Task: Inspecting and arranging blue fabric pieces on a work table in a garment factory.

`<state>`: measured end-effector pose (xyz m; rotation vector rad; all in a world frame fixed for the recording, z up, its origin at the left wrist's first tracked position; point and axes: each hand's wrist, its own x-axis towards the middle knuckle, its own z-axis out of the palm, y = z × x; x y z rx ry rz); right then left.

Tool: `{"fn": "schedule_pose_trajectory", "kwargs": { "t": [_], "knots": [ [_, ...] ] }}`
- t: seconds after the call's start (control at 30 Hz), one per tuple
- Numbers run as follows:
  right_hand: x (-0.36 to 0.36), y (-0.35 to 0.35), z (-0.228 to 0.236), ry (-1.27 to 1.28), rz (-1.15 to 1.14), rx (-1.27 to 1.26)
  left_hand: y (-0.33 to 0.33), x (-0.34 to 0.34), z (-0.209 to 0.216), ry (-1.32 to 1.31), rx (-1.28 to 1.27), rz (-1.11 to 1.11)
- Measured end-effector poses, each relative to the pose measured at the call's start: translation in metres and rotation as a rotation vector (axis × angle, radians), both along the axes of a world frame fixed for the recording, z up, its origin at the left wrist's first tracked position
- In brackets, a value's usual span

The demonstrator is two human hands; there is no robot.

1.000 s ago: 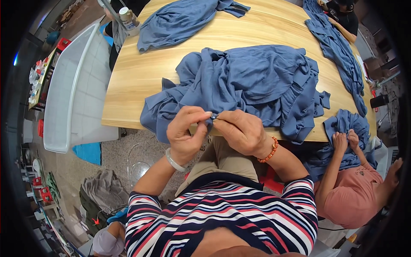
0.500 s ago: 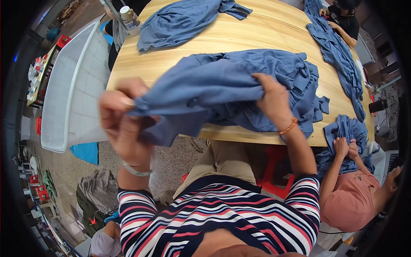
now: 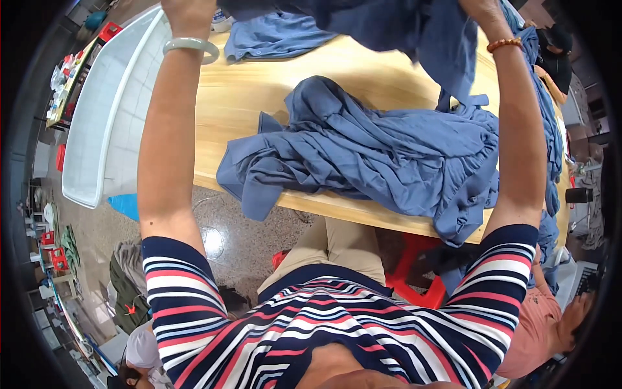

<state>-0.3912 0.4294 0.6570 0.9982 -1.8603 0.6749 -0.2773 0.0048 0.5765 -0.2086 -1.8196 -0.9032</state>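
Note:
Both my arms reach forward over the table, raised high in the picture. A blue garment [image 3: 395, 29] hangs spread in the air between my hands, its upper part cut off by the top edge. My left hand [image 3: 188, 16] is at its left end and my right hand [image 3: 483, 10] at its right end; the fingers of both are mostly out of the picture, but the stretched cloth is held up between them. Under it, a crumpled blue garment [image 3: 382, 149] lies on the table [image 3: 246, 91], partly draping over the near edge.
Another blue garment [image 3: 275, 35] lies at the far left of the table. A large white plastic bin [image 3: 97, 136] stands to the left. On the right sit a co-worker in a pink top [image 3: 534, 324] and, farther off, a person in black [image 3: 556, 61]. A red stool [image 3: 414, 279] is under the table.
My hands have moved up, forward and farther apart, lifting a blue garment off the table. The crumpled garment below is now uncovered. The view has shifted slightly.

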Motion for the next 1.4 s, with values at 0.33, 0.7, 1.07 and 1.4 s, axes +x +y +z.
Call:
{"fn": "schedule_pose_trajectory", "kwargs": {
  "t": [0.33,0.7,1.07,1.4],
  "knots": [
    [0.141,0.059,-0.155,-0.944,-0.031,0.801,0.098,0.124,-0.146,-0.944,-0.104,-0.219],
    [0.134,0.099,-0.131,-0.390,-0.225,0.194,0.141,0.057,-0.101,-0.338,0.108,-0.208],
    [0.235,0.115,-0.135,-0.852,-0.056,0.660,0.099,0.276,-0.099,-0.847,-0.652,-0.061],
    [0.249,0.057,-0.146,-0.704,0.028,0.213,0.158,0.248,-0.104,-0.604,-0.409,-0.071]
  ]
}}
